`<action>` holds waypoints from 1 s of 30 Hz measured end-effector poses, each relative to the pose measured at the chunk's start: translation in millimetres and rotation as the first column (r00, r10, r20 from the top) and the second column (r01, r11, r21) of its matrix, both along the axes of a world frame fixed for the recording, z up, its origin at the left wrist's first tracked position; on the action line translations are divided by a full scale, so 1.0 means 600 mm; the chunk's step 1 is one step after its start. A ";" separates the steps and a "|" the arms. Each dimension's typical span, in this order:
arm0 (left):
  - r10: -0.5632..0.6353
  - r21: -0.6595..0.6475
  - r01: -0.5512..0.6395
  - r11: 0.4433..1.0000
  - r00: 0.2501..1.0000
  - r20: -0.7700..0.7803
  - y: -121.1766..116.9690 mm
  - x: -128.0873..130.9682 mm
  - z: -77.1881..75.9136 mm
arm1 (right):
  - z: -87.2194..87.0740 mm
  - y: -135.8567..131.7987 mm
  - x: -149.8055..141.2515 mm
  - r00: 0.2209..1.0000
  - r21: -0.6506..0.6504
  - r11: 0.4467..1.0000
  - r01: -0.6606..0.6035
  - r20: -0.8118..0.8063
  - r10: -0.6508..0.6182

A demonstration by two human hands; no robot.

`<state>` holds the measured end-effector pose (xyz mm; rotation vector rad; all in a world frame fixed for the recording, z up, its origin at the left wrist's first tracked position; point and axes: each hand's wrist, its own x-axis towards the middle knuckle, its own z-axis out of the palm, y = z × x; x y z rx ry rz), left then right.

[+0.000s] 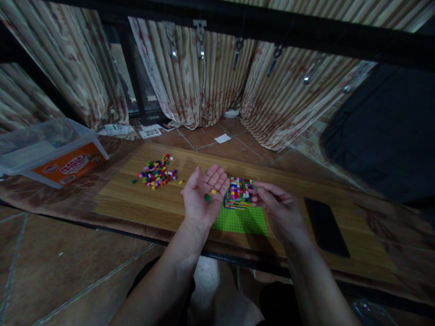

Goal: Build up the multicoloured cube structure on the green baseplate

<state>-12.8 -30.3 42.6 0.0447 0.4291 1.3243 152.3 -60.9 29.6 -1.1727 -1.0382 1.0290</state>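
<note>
My left hand point(203, 195) is held palm up over the wooden board point(142, 199), fingers spread, with a green and a yellow small brick point(210, 194) lying in the palm. My right hand point(280, 210) is beside it, fingers pinched together against the right edge of a many-coloured brick block point(239, 192). That block stands on the far part of a green baseplate point(243, 220). What the right fingertips pinch is too small to make out.
A heap of loose coloured bricks point(157, 173) lies at the board's far left. A clear plastic box with an orange label point(50, 151) sits further left. A black phone point(325, 226) lies at the right. Curtains point(210, 77) hang behind; papers lie on the tiled floor.
</note>
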 end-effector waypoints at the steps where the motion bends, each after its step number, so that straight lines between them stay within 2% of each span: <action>1: -0.003 0.000 0.003 1.000 1.000 0.005 0.000 0.000 0.000 | -0.004 0.000 0.000 0.998 0.009 1.000 0.006 0.064 -0.007; 8: -0.003 0.004 0.003 1.000 1.000 0.018 0.000 0.000 -0.001 | -0.030 -0.003 0.008 0.898 0.157 0.987 0.023 0.430 -0.089; 14: 0.001 0.004 -0.001 1.000 1.000 0.019 0.000 0.000 -0.001 | -0.015 -0.008 0.008 0.723 0.329 0.938 -0.107 0.674 -0.154; 17: -0.004 0.001 0.004 1.000 1.000 0.023 0.000 0.000 -0.001 | -0.011 -0.008 0.003 0.658 0.352 0.920 -0.171 0.736 -0.160; 22: -0.001 0.007 0.001 1.000 1.000 0.023 0.000 -0.002 -0.002 | -0.023 -0.006 0.000 0.584 0.328 0.919 -0.217 0.798 -0.147; 26: 0.000 0.006 0.000 1.000 1.000 0.025 0.000 -0.003 -0.001 | -0.032 0.000 0.000 0.554 0.342 0.914 -0.218 0.815 -0.173; 30: -0.003 -0.004 0.003 1.000 1.000 0.025 0.000 -0.004 0.000 | -0.040 0.006 0.000 0.559 0.372 0.905 -0.206 0.804 -0.203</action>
